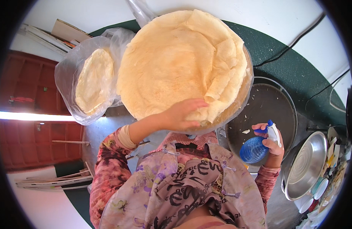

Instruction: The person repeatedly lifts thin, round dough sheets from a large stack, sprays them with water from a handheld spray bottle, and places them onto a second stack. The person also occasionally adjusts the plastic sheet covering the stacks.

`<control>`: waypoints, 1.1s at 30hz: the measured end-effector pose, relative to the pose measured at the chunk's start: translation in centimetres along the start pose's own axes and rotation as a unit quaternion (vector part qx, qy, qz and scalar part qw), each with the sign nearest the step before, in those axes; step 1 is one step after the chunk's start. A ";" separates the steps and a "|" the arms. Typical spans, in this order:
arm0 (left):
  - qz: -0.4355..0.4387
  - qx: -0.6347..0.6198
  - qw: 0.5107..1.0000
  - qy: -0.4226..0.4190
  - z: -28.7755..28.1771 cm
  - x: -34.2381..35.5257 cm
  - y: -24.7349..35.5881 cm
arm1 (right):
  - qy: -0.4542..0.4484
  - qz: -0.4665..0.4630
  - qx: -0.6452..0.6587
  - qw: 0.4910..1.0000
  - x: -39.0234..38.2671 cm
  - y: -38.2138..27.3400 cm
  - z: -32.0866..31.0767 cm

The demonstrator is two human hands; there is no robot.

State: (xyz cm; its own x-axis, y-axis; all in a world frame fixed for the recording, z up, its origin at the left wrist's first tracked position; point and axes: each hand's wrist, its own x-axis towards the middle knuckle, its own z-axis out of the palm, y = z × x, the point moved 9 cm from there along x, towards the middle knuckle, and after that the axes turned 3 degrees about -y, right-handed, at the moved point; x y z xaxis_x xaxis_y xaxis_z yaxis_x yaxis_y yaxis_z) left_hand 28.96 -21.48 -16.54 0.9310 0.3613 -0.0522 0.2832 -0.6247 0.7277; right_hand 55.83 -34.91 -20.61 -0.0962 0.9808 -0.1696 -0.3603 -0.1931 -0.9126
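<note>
A large stack of thin round flatbread spreads over a wide round tray, with its right side folded and crumpled in layers. My left hand lies at the near edge of the flatbread, its fingers and thumb on either side of a folded part. How firmly they press cannot be seen. My right hand is wrapped round the neck of a spray bottle with a clear blue body and a white and blue trigger head. The bottle is tilted, right of the stack and over a dark round pan.
The dark round griddle pan holds a few crumbs. A clear plastic bag with more flatbread is at left. At right stand a metal basin and several dishes. A black cable runs along the green-and-white wall.
</note>
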 end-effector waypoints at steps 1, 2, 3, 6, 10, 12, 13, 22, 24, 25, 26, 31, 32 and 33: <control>0.053 0.009 0.998 0.023 0.4 0.3 1.4 | 0.000 -0.006 -0.008 1.000 0.5 -0.4 0.4; 0.060 0.064 0.996 0.011 1.4 0.7 2.1 | 0.004 -0.009 -0.022 1.000 0.9 -0.9 0.8; 0.074 0.124 0.990 0.009 2.2 1.0 3.0 | 0.002 -0.016 -0.040 0.999 1.5 -1.5 1.3; 0.063 0.239 0.969 -0.028 4.6 0.6 4.4 | 0.014 -0.037 -0.113 0.993 3.0 -3.9 3.1; 0.040 0.204 0.978 0.007 3.5 0.2 5.5 | 0.074 -0.088 -0.229 0.967 3.3 -9.1 5.7; 0.059 0.113 0.986 0.111 -0.2 -0.8 5.9 | 0.101 -0.123 -0.286 0.945 3.5 -12.0 7.1; 0.059 0.116 0.971 0.201 -2.9 -1.9 5.7 | 0.094 -0.150 -0.313 0.933 4.0 -13.7 8.0; -0.097 0.020 0.839 0.536 -15.7 -20.9 -8.1 | 0.048 -0.350 -0.322 0.879 10.0 -20.3 22.2; -0.155 -0.019 0.762 0.628 -19.7 -30.3 -14.9 | 0.030 -0.343 -0.293 0.892 13.1 -18.7 29.2; -0.173 -0.051 0.713 0.678 -21.5 -35.7 -18.5 | 0.023 -0.330 -0.289 0.898 14.9 -17.9 33.1; -0.183 -0.046 0.684 0.704 -24.2 -41.0 -22.1 | 0.005 -0.326 -0.262 0.908 16.6 -16.6 37.2; -0.291 0.156 0.748 0.575 -26.3 -55.3 -33.9 | -0.047 -0.299 -0.220 0.927 26.7 -11.1 53.8; -0.288 0.215 0.773 0.523 -25.5 -55.5 -35.0 | -0.036 -0.316 -0.225 0.921 29.3 -10.2 55.8; -0.304 0.209 0.791 0.488 -24.6 -55.4 -36.8 | -0.014 -0.306 -0.263 0.915 33.2 -9.2 57.0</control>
State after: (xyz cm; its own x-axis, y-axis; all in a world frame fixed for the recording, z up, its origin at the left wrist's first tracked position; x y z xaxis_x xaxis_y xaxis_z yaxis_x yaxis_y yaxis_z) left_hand -38.69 -1.45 -23.63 0.0288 0.9178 0.3960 0.8514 -0.2301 0.4713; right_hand 3.09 -2.04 3.36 -0.0523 0.8988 0.4352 0.1409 0.4381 -0.8878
